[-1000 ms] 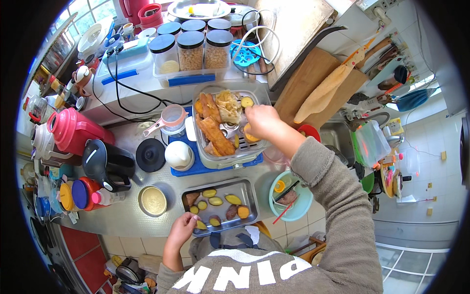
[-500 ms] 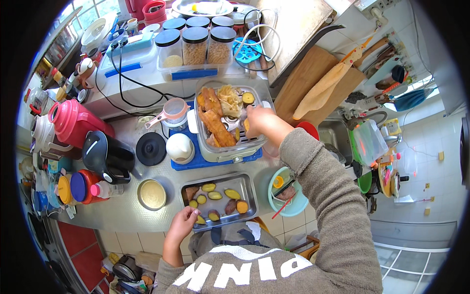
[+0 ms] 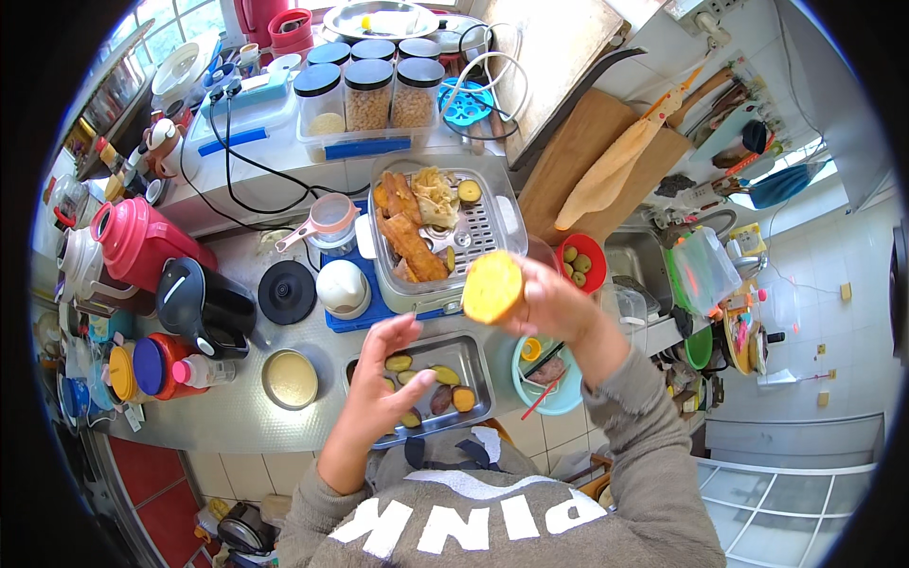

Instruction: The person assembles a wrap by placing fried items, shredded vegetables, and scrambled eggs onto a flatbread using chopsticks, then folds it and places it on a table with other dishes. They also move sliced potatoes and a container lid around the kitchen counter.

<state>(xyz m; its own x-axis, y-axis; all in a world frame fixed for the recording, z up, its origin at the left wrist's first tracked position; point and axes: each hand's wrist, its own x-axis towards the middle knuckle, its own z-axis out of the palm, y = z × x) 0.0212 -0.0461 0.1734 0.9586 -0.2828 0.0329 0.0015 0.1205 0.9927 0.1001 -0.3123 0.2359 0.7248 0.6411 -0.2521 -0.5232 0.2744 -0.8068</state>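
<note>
A piece of sweet potato [image 3: 492, 287] with an orange-yellow cut face is held in my right hand [image 3: 559, 303], in front of the steamer. My left hand [image 3: 371, 390] hovers open, fingers apart, over the metal tray [image 3: 483, 374], covering part of it. Several cut pieces of potato and sweet potato [image 3: 440, 399] lie in that tray. Behind the hands stands the clear-walled steamer [image 3: 483, 227], its slotted floor partly bare. Inside are long browned pieces [image 3: 414, 248], a pale crumpled food [image 3: 436, 197] and a few round slices [image 3: 469, 191].
Left of the tray sit a bowl of pale yellow contents [image 3: 290, 379], a black lid [image 3: 287, 292] and a black kettle [image 3: 194, 308]. On the right are a red bowl of round fruits [image 3: 580, 263], an aqua basin [image 3: 566, 402] and a sink [image 3: 632, 256]. Lidded jars [image 3: 367, 95] stand behind.
My right hand has come out of the steamer toward me, bringing the sweet potato piece. My left hand has risen from the tray and its fingers have spread.
</note>
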